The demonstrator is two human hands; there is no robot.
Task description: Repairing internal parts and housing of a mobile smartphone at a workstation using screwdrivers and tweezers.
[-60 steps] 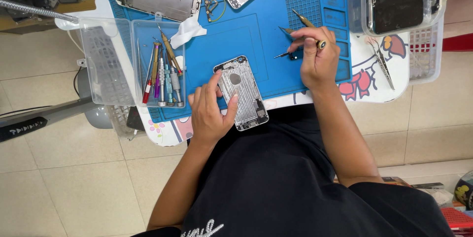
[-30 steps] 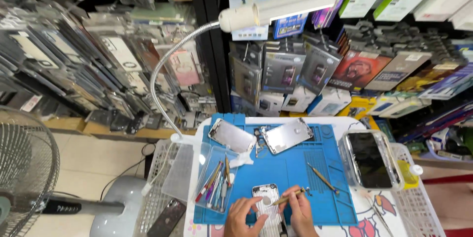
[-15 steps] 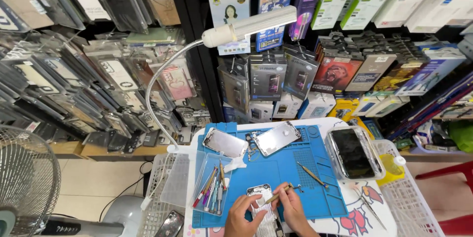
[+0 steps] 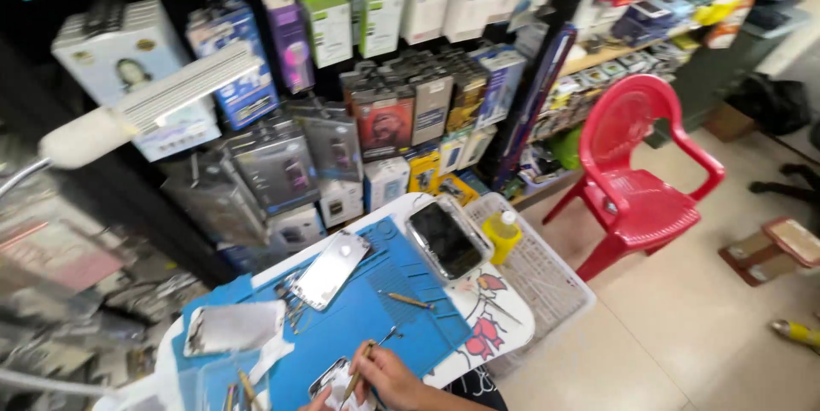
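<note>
Right hand (image 4: 389, 379) at the bottom edge, fingers closed around a thin stick-like tool (image 4: 359, 374), tip down on an opened phone shell (image 4: 336, 379). Phone shell flat on the blue mat (image 4: 376, 313), near the bottom edge of the picture. Left hand (image 4: 314, 405) just a sliver beside the shell, too cut off to tell if open or closed. Farther up the mat: two silver phone backs (image 4: 330, 267), a brown-handled tool (image 4: 407, 299), small tweezers (image 4: 389, 336). Dark phone (image 4: 444, 239) in a clear tray at the table edge, yellow bottle (image 4: 501, 232) just beside it. White lamp (image 4: 141, 112) above on the left. Boxes of phone parts (image 4: 389, 112) on the wall behind. Red plastic chair (image 4: 636, 180) on the floor, well apart to the right.
</note>
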